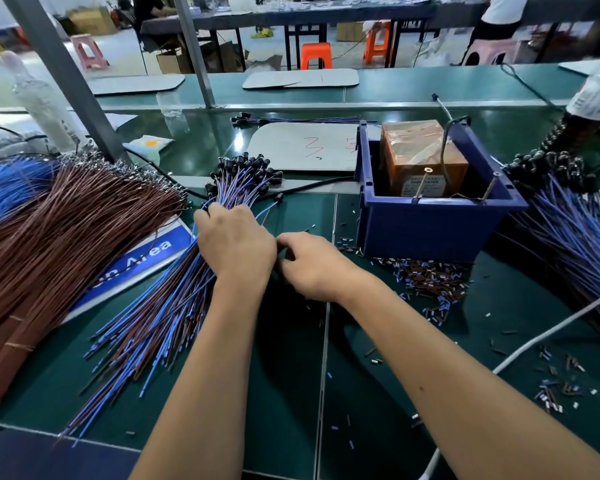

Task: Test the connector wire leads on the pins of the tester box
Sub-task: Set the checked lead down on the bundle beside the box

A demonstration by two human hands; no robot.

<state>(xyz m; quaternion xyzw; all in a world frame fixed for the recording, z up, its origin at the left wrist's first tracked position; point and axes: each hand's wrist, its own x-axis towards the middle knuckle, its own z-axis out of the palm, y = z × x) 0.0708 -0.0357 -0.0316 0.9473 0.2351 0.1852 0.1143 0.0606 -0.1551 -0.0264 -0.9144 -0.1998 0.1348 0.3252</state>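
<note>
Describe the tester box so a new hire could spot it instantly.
Find the dark blue plastic bin on the green bench, right of both hands. The tester box sits inside it: a brown block wrapped in clear tape, with a white label. Nothing else nearby is brown and boxy; metal pins lean at the bin's front rim.

Bright, even overhead light, soft arm shadows, wide-angle bending at edges, blurred background

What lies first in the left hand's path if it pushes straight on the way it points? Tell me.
The left hand lies on the fanned wire bundle, pointing up-left. Straight on it would probably first meet that bundle's black connector heads, though depth is unclear.
</note>
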